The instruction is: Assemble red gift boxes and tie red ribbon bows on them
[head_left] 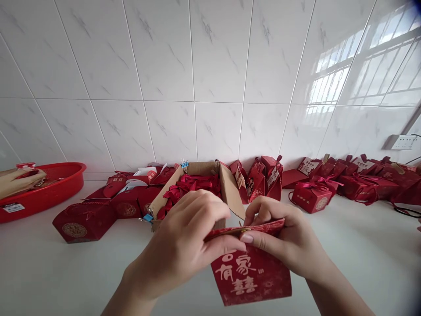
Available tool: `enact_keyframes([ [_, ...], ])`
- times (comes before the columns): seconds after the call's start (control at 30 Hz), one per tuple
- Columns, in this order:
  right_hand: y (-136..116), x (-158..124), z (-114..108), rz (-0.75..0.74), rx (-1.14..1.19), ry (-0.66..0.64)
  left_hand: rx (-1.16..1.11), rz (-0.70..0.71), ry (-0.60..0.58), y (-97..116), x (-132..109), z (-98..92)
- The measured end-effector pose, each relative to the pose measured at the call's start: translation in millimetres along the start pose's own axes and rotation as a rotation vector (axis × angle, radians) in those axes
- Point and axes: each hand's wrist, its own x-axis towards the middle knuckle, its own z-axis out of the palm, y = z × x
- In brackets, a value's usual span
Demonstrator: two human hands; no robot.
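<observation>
Between both hands hangs a red gift box (pixel 263 276) with pale Chinese characters on its front, held by its top edge above the white table. My left hand (pixel 190 237) is closed on the left part of that edge, thumb in front and fingers behind. On the right part, my right hand (pixel 279 232) pinches it the same way, its thumb near a small gold-coloured spot at the middle. Just behind the hands stands an open cardboard box (pixel 232 186) filled with dark red ribbons (pixel 194 184); my left hand hides part of it.
Finished-looking red boxes (pixel 83 221) stand to the left, and more red boxes with ribbons (pixel 312 195) line the wall at right. Blue binder clips (pixel 148 217) grip the cardboard box. At far left another person's hand (pixel 23 180) is over a red basin (pixel 70 184). A socket (pixel 403 142) is on the wall.
</observation>
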Motion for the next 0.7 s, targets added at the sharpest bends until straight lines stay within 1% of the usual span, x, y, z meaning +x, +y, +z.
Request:
enact_keyframes([
  [0.1,-2,-1,-5,-0.118,-0.162,0.067,-0.048,-0.264,-0.151,1,-1,-7.5],
  [0.13,-3,-2,-7,-0.146,-0.203,0.081,-0.049,-0.321,-0.210,0,-1,-10.4],
  [0.17,-4,-2,-9,-0.166,-0.236,0.091,-0.043,-0.352,-0.274,-2,-2,-13.3],
  [0.23,-5,-2,-13,-0.187,-0.281,0.108,-0.019,-0.371,-0.400,-8,-4,-19.3],
  [0.27,-6,-2,-15,-0.191,-0.297,0.115,-0.014,-0.366,-0.439,-12,-5,-22.5],
  [0.33,-7,-2,-18,-0.193,-0.325,0.124,-0.039,-0.345,-0.447,-20,-7,-29.6],
  [0.37,-7,-2,-19,-0.196,-0.334,0.121,-0.070,-0.334,-0.420,-23,-8,-33.5],
  [0.43,-8,-2,-19,-0.215,-0.343,0.094,-0.166,-0.304,-0.295,-24,-8,-40.6],
  [0.53,-7,-3,-16,-0.236,-0.326,0.012,-0.349,-0.288,-0.012,-14,-5,-45.0],
  [0.6,-6,-4,-12,-0.236,-0.313,-0.040,-0.462,-0.333,0.160,-5,-2,-42.2],
  [0.63,-6,-5,-9,-0.239,-0.303,-0.060,-0.517,-0.370,0.215,0,-1,-39.5],
  [0.7,-6,-6,-5,-0.256,-0.275,-0.092,-0.628,-0.425,0.263,5,1,-33.0],
])
